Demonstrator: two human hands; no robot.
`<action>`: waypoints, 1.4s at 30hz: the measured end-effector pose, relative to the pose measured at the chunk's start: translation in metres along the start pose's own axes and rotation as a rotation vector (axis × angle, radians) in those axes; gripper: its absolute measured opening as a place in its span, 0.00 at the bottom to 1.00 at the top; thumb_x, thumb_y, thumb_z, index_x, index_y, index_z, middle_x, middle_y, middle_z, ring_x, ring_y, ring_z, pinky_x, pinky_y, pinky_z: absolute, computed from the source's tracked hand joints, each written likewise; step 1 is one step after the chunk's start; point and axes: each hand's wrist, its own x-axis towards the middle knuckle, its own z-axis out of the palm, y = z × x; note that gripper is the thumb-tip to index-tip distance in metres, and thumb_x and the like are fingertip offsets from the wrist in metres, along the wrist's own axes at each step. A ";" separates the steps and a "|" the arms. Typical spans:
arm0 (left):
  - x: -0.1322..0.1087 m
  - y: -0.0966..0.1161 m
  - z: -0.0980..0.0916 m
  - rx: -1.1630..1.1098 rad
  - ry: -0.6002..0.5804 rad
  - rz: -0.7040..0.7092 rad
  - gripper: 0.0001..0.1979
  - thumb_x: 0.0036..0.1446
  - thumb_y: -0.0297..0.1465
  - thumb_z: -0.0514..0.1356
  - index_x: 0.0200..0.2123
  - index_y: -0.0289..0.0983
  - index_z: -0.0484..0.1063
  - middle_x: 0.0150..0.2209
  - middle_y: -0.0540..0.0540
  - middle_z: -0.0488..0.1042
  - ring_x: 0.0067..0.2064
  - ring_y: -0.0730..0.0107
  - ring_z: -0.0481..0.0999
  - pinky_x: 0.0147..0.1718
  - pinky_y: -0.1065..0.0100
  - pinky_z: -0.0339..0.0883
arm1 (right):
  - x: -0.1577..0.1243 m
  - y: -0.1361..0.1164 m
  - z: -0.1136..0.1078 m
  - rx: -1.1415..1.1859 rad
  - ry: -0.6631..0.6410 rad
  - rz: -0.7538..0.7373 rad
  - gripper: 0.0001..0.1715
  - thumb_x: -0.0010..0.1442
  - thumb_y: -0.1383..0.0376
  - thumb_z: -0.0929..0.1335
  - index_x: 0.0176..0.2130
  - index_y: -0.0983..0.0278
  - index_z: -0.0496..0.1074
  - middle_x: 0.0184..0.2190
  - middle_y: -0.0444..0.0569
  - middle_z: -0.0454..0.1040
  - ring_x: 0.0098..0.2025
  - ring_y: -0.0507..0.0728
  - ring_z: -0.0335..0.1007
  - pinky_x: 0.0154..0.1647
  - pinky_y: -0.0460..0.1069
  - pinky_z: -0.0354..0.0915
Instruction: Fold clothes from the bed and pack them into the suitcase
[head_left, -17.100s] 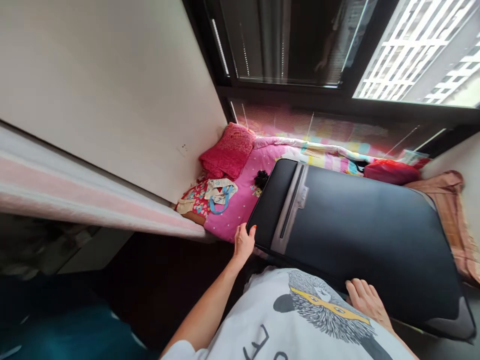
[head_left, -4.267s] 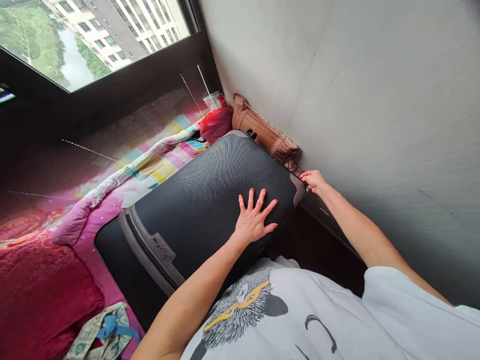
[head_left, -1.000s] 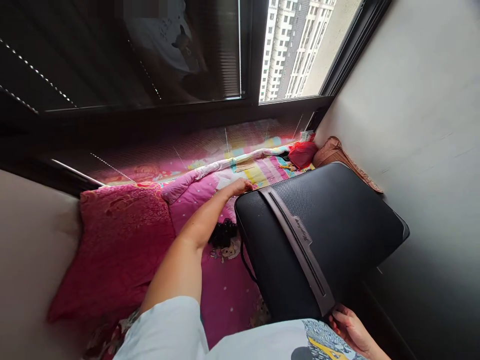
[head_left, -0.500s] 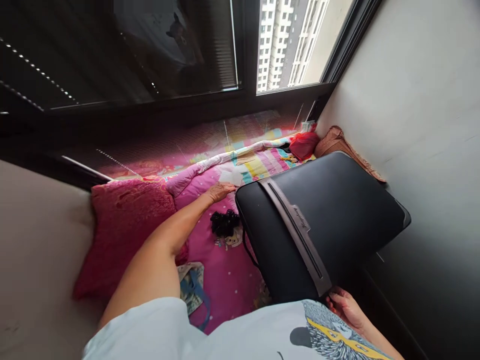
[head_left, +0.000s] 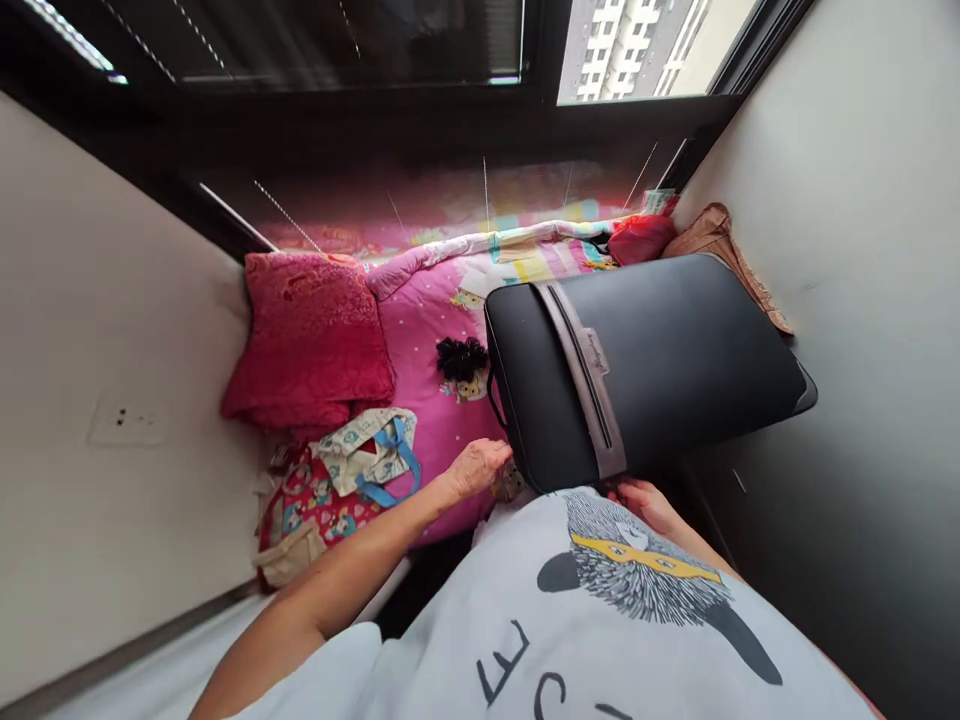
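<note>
— Back toward the body came the left hand (head_left: 476, 468). Half a second before, it had lain far out on the pink dotted quilt (head_left: 427, 340); it ended at the near corner of the big black fabric suitcase with a grey band (head_left: 660, 345).

— How were its fingers (head_left: 499, 457)?

— Close together and bent, the tips touching or just beside that corner. Whether they clamped anything, I could not tell.

— And the right hand (head_left: 645, 503)?

— It stayed low at the suitcase's near edge, just under the grey band, half hidden by the white printed shirt (head_left: 600, 620). Its fingertips met the edge, but I could not tell whether they gripped.

— Where did the suitcase lie?

— Flat on the quilt, stretching away from both sets of fingers toward the dark-framed window (head_left: 645, 45). Left of the left fingers lay a cream tote bag with blue handles (head_left: 367, 455). Beyond them were a black hair scrunchie (head_left: 461, 357) and a red square cushion (head_left: 311, 335).
</note>
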 end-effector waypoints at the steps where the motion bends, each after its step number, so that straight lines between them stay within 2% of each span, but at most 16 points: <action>1: -0.008 0.015 0.003 -0.014 -0.009 -0.039 0.14 0.58 0.17 0.53 0.40 0.35 0.75 0.38 0.39 0.79 0.41 0.60 0.80 0.45 0.63 0.72 | 0.000 -0.002 -0.002 -0.043 -0.021 -0.006 0.16 0.49 0.58 0.77 0.36 0.64 0.76 0.27 0.46 0.76 0.29 0.53 0.71 0.33 0.48 0.67; 6: -0.026 0.085 0.018 -0.094 -0.051 -0.194 0.09 0.64 0.27 0.56 0.44 0.34 0.75 0.39 0.36 0.80 0.42 0.55 0.82 0.44 0.61 0.74 | 0.006 -0.009 -0.010 -0.180 -0.169 0.002 0.21 0.49 0.58 0.77 0.41 0.67 0.77 0.31 0.47 0.78 0.32 0.54 0.72 0.40 0.50 0.67; 9: -0.018 0.122 0.029 -0.150 -0.045 -0.284 0.15 0.68 0.37 0.57 0.47 0.32 0.75 0.40 0.33 0.81 0.43 0.50 0.83 0.44 0.57 0.75 | 0.013 -0.014 -0.011 -0.284 -0.241 0.031 0.20 0.52 0.57 0.76 0.41 0.67 0.76 0.29 0.46 0.77 0.31 0.53 0.71 0.39 0.49 0.66; 11: -0.006 0.143 0.035 -0.171 -0.035 -0.343 0.16 0.69 0.38 0.55 0.48 0.31 0.75 0.39 0.31 0.81 0.43 0.48 0.84 0.44 0.56 0.75 | 0.017 -0.018 -0.011 -0.380 -0.289 0.047 0.18 0.55 0.56 0.74 0.39 0.68 0.76 0.29 0.46 0.76 0.29 0.52 0.70 0.36 0.48 0.65; 15: 0.030 0.179 0.037 -0.203 -0.039 -0.479 0.16 0.70 0.30 0.51 0.51 0.31 0.74 0.40 0.30 0.82 0.44 0.49 0.85 0.45 0.54 0.76 | 0.024 -0.029 -0.008 -0.690 -0.369 0.039 0.15 0.61 0.58 0.69 0.37 0.69 0.75 0.26 0.46 0.75 0.27 0.51 0.67 0.31 0.46 0.62; 20: 0.077 0.213 0.024 -0.238 -0.105 -0.548 0.16 0.70 0.32 0.52 0.51 0.32 0.75 0.42 0.29 0.82 0.47 0.46 0.85 0.46 0.54 0.76 | 0.032 -0.042 -0.007 -1.335 -0.400 -0.216 0.17 0.66 0.66 0.62 0.32 0.71 0.76 0.22 0.45 0.71 0.27 0.51 0.65 0.32 0.45 0.59; 24: 0.095 0.230 0.017 -0.203 -0.141 -0.636 0.16 0.70 0.32 0.51 0.51 0.31 0.75 0.42 0.27 0.82 0.48 0.45 0.85 0.47 0.54 0.76 | 0.037 -0.047 -0.009 -1.448 -0.441 -0.298 0.19 0.68 0.66 0.62 0.31 0.72 0.77 0.25 0.50 0.74 0.32 0.53 0.69 0.35 0.46 0.60; 29: 0.096 0.237 0.017 -0.148 -0.169 -0.705 0.18 0.72 0.31 0.47 0.51 0.33 0.75 0.44 0.29 0.82 0.50 0.49 0.84 0.48 0.56 0.75 | 0.037 -0.051 -0.004 -1.559 -0.527 -0.339 0.20 0.70 0.64 0.63 0.35 0.71 0.80 0.36 0.61 0.80 0.40 0.60 0.77 0.42 0.49 0.65; 34: 0.097 0.236 0.018 -0.080 -0.183 -0.736 0.17 0.71 0.30 0.47 0.50 0.34 0.75 0.44 0.31 0.83 0.49 0.50 0.84 0.47 0.57 0.74 | 0.030 -0.058 0.003 -1.656 -0.520 -0.336 0.19 0.69 0.63 0.64 0.44 0.70 0.82 0.40 0.61 0.83 0.44 0.62 0.79 0.45 0.49 0.70; 38: 0.091 0.235 0.024 -0.108 -0.139 -0.790 0.18 0.72 0.31 0.46 0.51 0.37 0.74 0.43 0.34 0.83 0.48 0.51 0.84 0.44 0.60 0.73 | 0.026 -0.066 -0.003 -1.699 -0.506 -0.365 0.20 0.70 0.62 0.63 0.47 0.70 0.82 0.44 0.64 0.83 0.46 0.64 0.81 0.45 0.51 0.71; 42: 0.075 0.234 0.037 -0.151 -0.025 -0.888 0.18 0.72 0.30 0.45 0.49 0.41 0.75 0.42 0.35 0.83 0.46 0.54 0.85 0.42 0.62 0.72 | 0.028 -0.077 -0.022 -1.733 -0.456 -0.373 0.22 0.72 0.62 0.61 0.48 0.69 0.82 0.46 0.66 0.82 0.49 0.65 0.81 0.47 0.51 0.71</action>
